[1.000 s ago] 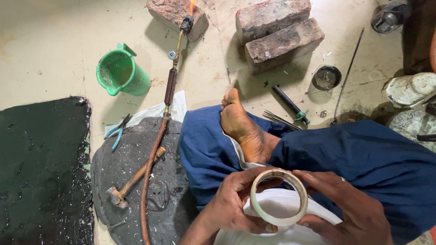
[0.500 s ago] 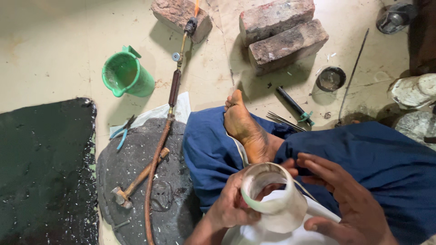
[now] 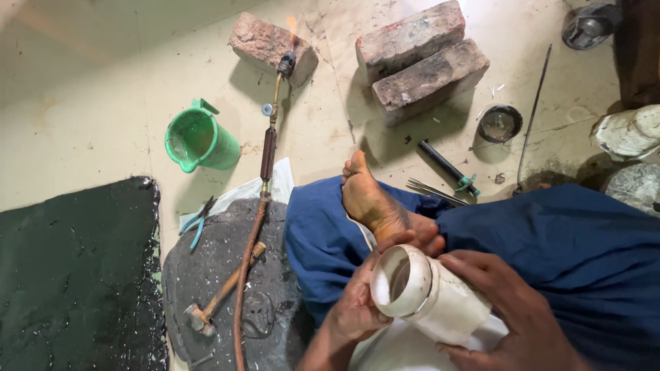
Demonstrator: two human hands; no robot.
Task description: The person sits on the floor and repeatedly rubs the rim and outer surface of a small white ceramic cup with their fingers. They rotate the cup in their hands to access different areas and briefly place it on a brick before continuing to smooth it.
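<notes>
I sit cross-legged in blue trousers with one bare foot (image 3: pixel 371 199) on the floor. Both hands hold a short white plastic pipe piece (image 3: pixel 426 295) over my lap, its open mouth turned toward the left. My left hand (image 3: pixel 357 309) grips the rim end from below and the left. My right hand (image 3: pixel 515 309) wraps the body of the pipe piece from the right. White cloth or another white piece lies under it.
A lit gas torch (image 3: pixel 285 62) on a hose (image 3: pixel 251 261) rests against a brick (image 3: pixel 268 45). Two stacked bricks (image 3: pixel 423 58), a green jug (image 3: pixel 199 141), a hammer (image 3: pixel 220 295), blue-handled pliers (image 3: pixel 196 223), a small round tin (image 3: pixel 500 124), a thin rod (image 3: pixel 533 103) and a dark wet slab (image 3: pixel 72 275) surround me.
The pipe piece has been turned: its opening faced up toward the camera, now it faces left. My hands shifted around it. The view moved slightly.
</notes>
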